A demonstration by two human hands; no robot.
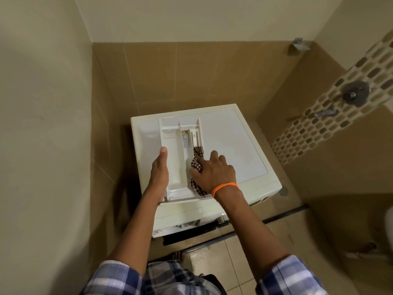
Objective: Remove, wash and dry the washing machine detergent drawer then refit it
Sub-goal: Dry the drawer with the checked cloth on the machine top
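On the washing machine [234, 145] top: left hand [160, 167] braces the detergent drawer [176, 158], thumb straight along its side; right hand [214, 171] fingers press the checked cloth [197, 160] into its right compartment. Overhanging drawer could tip under hard wiping.

Small tiled bathroom corner, dimly and evenly lit, taken here around the back wall [191, 75] of large tan tiles. Above those tiles, a band of pale cream plaster [191, 18]. Left of the back wall, a plain beige side wall [42, 124]. Right of it, another tan wall crossed by a slanting mosaic strip [331, 122] of cream and brown pieces. On that strip, a round metal shower valve [355, 93] with a lever tap [325, 113] just below. High in the right corner, a small metal bracket [298, 46]. Below, beige floor tiles [221, 260], a dark threshold strip [282, 214] and a round floor drain [284, 190].
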